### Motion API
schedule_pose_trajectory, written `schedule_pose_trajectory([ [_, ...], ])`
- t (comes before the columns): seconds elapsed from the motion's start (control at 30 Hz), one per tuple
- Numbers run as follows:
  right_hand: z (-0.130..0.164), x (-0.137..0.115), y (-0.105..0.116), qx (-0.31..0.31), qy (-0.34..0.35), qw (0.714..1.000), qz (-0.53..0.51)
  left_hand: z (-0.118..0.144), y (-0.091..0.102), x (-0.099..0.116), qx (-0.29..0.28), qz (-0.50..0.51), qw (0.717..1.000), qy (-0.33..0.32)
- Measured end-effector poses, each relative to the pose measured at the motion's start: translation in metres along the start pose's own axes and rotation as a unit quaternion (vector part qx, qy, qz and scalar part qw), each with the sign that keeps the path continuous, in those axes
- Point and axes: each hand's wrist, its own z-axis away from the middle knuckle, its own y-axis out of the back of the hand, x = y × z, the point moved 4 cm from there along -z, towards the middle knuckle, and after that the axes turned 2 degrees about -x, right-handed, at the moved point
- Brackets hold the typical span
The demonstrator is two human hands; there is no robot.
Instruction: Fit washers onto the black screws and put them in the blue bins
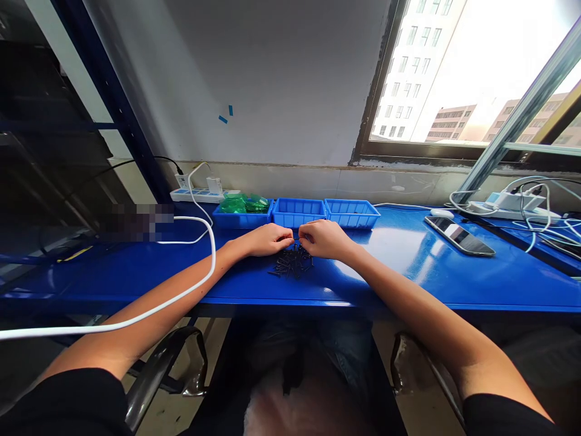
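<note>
Left hand [267, 240] and right hand [324, 239] rest fingertip to fingertip on the blue table [408, 272], fingers curled narrow; whether they pinch a screw cannot be told. Pile of black screws [293, 263] lies just below the hands, in front of three blue bins [298, 212].

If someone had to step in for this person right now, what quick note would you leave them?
Left hand and right hand meet fingertip to fingertip just above the pile of black screws on the blue bench; whether they pinch a screw is too small to tell.
Behind the hands stand three blue bins: the left one holds green pieces, the other two look empty.
Most screws lie loose in the pile.
</note>
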Motion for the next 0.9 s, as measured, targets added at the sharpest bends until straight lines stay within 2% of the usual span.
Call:
schedule_pose_trajectory([
  [0.6, -0.0001, -0.0007, -0.0018, 0.028, 0.063, 0.997, -0.029, 0.0003, 0.0005, -0.0021, -0.001, -0.001, 1.0, 0.008],
  [0.9, -0.0014, 0.0022, -0.0049, 0.004, 0.025, 1.0, -0.015, -0.0001, -0.0003, -0.0028, -0.003, -0.008, 1.0, -0.007],
])
